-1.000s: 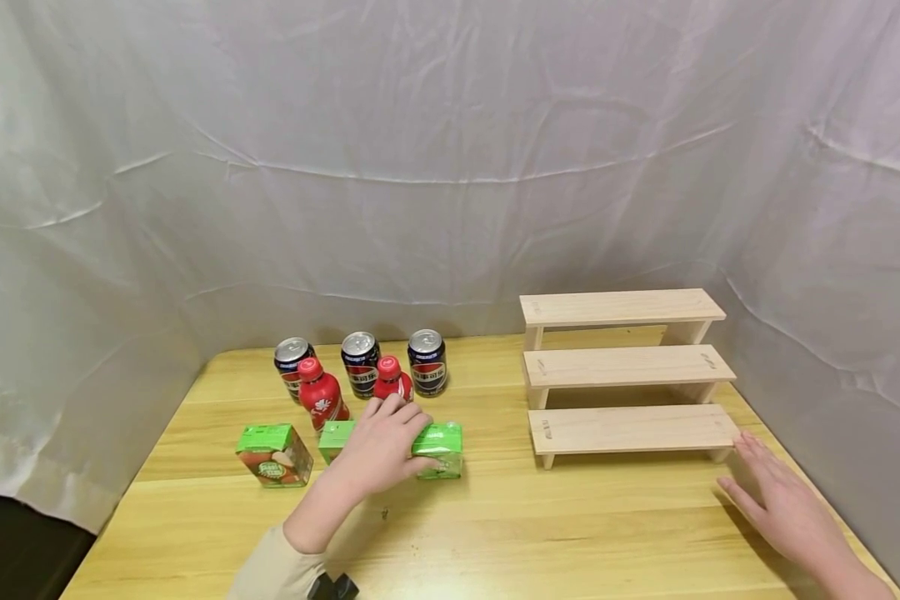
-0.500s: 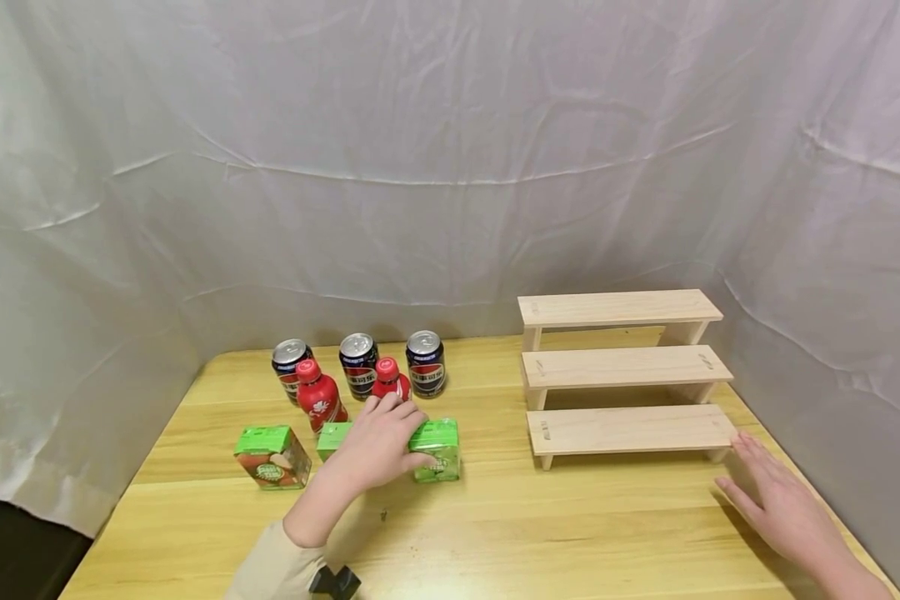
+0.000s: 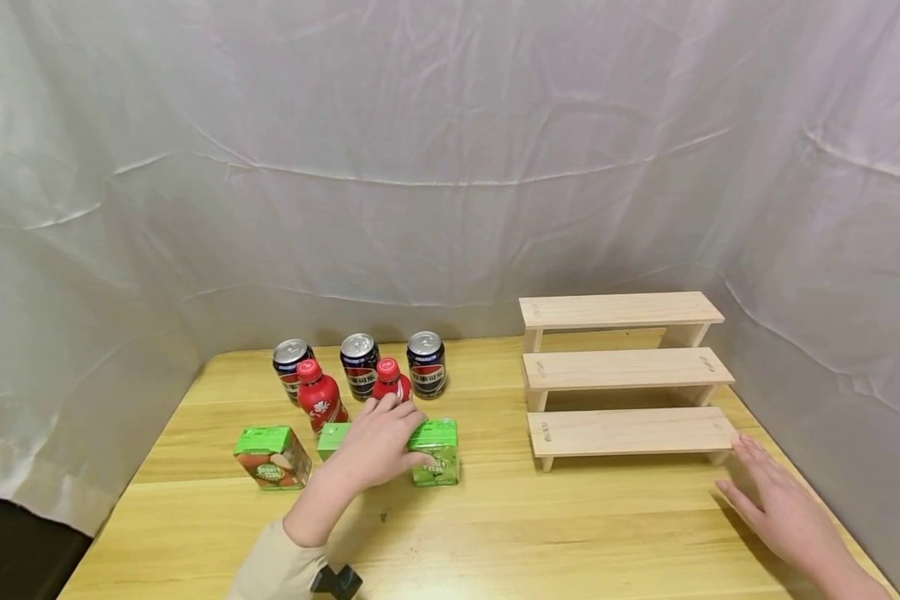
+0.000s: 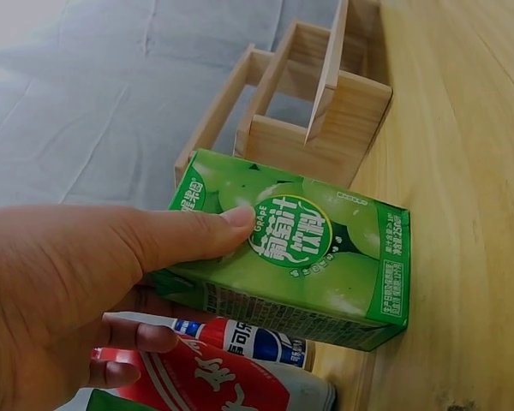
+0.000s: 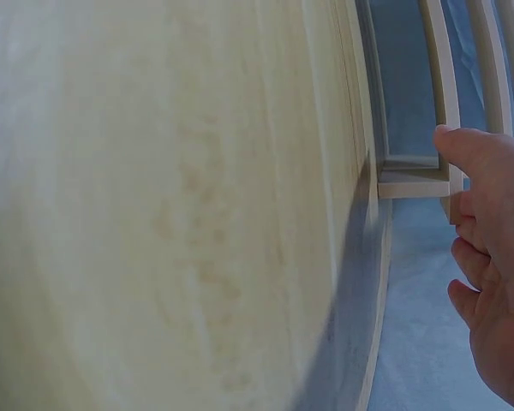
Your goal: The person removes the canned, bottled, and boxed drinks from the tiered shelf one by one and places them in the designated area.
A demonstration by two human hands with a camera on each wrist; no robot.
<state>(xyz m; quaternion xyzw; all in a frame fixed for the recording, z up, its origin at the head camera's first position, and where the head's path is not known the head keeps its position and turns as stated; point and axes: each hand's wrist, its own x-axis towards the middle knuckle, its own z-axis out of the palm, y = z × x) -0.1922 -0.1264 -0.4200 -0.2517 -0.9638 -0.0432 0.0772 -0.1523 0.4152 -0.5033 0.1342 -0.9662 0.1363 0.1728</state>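
Note:
My left hand (image 3: 378, 442) grips a green grape juice box (image 4: 300, 248), thumb on its printed front and fingers going behind it. Whether the box's base touches the table cannot be made out. Left of it, partly covered by that hand, is another green-topped box (image 3: 333, 437). A juice box with red fruit on its front (image 3: 273, 468) stands further left. Right behind the left hand is a red bottle (image 3: 390, 382). My right hand (image 3: 783, 508) is at the right end of the wooden three-step shelf (image 3: 630, 433), fingers fairly straight, fingertips at the lowest step's corner.
Another red bottle (image 3: 321, 398) stands behind the boxes. Along the back are three dark Pepsi cans (image 3: 426, 367). Grey cloth (image 3: 450, 167) hangs behind and at both sides of the wooden table (image 3: 540, 533).
The held juice box has turned slightly, its front now showing more and its lower edge a little nearer the viewer. My right hand has stayed in place.

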